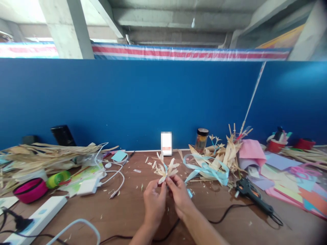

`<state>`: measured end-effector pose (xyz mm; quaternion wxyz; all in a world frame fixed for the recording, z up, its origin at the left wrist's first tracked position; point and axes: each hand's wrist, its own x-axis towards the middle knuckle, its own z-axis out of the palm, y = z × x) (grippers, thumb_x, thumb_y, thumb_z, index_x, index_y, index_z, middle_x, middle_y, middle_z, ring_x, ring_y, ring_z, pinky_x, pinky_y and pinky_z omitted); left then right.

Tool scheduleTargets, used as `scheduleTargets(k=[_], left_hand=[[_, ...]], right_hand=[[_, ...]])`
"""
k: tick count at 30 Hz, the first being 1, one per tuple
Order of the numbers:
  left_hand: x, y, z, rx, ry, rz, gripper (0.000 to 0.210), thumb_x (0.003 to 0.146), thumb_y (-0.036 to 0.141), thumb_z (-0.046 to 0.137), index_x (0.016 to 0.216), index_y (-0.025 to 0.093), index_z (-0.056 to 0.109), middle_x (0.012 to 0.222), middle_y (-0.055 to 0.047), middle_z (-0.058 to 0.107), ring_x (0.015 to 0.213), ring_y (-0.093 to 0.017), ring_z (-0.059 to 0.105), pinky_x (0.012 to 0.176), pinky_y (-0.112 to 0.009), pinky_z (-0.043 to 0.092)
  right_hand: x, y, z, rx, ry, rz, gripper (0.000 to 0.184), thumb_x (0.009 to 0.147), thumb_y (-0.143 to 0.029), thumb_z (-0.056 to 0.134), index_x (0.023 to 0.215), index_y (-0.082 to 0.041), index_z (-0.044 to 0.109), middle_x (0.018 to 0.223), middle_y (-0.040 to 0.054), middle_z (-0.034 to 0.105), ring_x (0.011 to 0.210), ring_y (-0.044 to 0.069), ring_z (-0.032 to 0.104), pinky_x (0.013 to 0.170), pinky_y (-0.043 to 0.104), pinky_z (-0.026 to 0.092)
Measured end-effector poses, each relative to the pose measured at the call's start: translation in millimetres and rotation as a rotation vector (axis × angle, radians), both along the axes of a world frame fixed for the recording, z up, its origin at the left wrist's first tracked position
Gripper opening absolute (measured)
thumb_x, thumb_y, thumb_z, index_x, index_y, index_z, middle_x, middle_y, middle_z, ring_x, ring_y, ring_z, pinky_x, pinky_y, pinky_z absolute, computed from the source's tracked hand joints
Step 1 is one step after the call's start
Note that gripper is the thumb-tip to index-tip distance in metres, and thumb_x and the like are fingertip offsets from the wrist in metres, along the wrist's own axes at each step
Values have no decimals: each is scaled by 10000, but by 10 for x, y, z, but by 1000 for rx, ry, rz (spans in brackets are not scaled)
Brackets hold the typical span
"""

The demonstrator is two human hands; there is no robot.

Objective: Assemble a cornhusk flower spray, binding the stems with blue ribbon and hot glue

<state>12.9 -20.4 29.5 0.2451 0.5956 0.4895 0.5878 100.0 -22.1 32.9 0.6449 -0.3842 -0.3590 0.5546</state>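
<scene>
Between my two hands, over the middle of the brown table, is a flower made of pale dried husk petals (173, 166), with a bit of light blue at its centre. My left hand (155, 197) pinches it low on the left side. The fingers of my right hand (178, 194) close on its base from the right. A light blue ribbon end (189, 193) shows just beside my right hand. Farther right, a loose tangle of light blue ribbon (212, 170) lies against a heap of dried husks (230, 153). My fingers hide the flower's lower end.
A black glue gun (252, 195) lies at right, its cord running behind my wrists. Coloured paper (293, 183) and a lidded jar (201, 139) are beyond. On the left are a power strip (43, 217), white cables, a pink tape roll (30, 190) and husk strips (51, 154).
</scene>
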Motion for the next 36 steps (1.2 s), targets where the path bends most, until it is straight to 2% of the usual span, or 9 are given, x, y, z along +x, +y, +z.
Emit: scheduleTargets(k=[5,11,16,20,22,24,29,32,36], left_hand=[[-28,-10,9,162,164,54,124,739,233,530,727,181,642,726,-63,643,725,-209,570,694,-314,418],[-78,5,16,331,420,99,96,742,198,536,734,194,631,709,-51,645,719,-203,562,701,-321,374],[-100,34,33,382,504,148,108,737,210,537,744,196,644,672,-49,640,692,-200,555,710,-333,354],[-124,74,41,276,432,189,116,731,246,536,694,199,635,680,-50,649,679,-205,567,690,-324,363],[-140,99,44,205,378,214,124,720,254,538,661,200,633,660,-47,648,661,-206,572,678,-314,372],[-151,121,45,134,313,208,141,712,266,535,636,201,635,646,-44,649,652,-206,577,670,-301,385],[-147,168,35,-81,2,38,176,703,291,532,674,174,660,651,-38,669,638,-195,594,628,-269,421],[-131,188,24,-180,-176,-75,185,687,290,560,704,140,667,641,-40,679,611,-181,598,599,-254,434],[-113,187,18,-233,-297,-131,191,667,295,594,705,125,673,636,-41,685,608,-167,604,591,-239,440]], right_hand=[[-2,19,-51,10,31,8,242,676,-388,643,757,-179,552,681,-13,603,588,116,544,533,204,401],[-31,10,-68,50,92,53,224,703,-376,626,804,-189,554,720,-10,615,543,95,521,491,187,372],[-23,7,-62,12,8,24,286,686,-407,627,855,-184,570,727,9,630,541,111,536,476,199,381],[52,49,-97,38,-225,-178,304,687,-392,620,895,-180,552,831,40,623,700,165,578,579,245,439],[103,69,-111,76,-402,-310,255,706,-379,598,857,-182,540,807,38,611,706,169,565,614,260,440],[139,71,-101,122,-549,-375,205,739,-369,558,826,-185,529,752,27,594,665,162,544,614,266,432],[114,1,-7,217,-731,-346,181,785,-321,500,880,-177,553,823,50,606,689,166,539,651,274,427],[70,-26,22,238,-727,-280,206,802,-316,477,922,-175,569,890,68,623,753,181,561,700,285,426],[68,0,13,237,-696,-230,188,810,-311,467,882,-175,575,851,57,637,756,181,578,692,273,431]])
